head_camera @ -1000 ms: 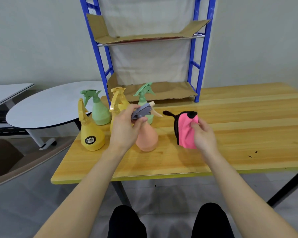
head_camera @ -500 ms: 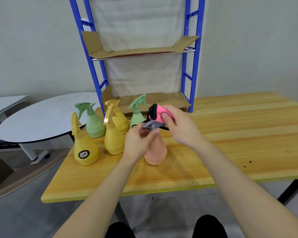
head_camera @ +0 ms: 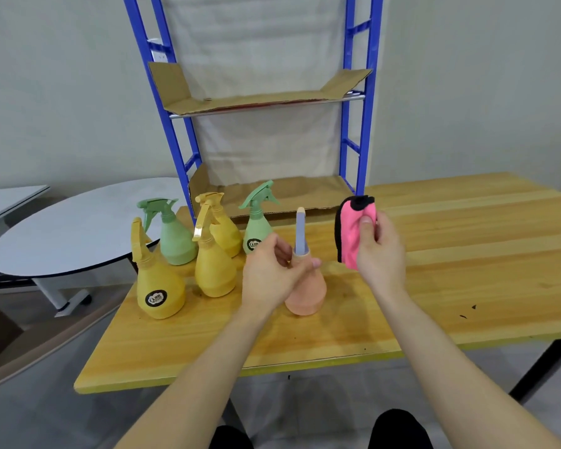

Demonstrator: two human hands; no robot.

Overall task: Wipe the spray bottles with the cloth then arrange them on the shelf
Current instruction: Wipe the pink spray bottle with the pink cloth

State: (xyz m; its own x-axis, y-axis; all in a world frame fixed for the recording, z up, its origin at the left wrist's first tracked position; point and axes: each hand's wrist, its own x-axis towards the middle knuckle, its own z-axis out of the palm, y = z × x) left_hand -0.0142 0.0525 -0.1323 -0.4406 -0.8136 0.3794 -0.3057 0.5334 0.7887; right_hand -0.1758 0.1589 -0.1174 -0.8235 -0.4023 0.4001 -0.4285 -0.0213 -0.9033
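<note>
The left hand (head_camera: 272,273) still curls round the neck of the peach bottle (head_camera: 306,293), which stands on the table (head_camera: 467,254); the right hand (head_camera: 381,254) pinches the pink cloth (head_camera: 352,234), now off the bottle's top, just to its right.

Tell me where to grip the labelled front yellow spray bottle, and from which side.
Grip the front yellow bottle at its slim neck under the trigger head, coming from the near left. It stands upright, its body flares wide, and the middle yellow bottle crowds its right.
</note>
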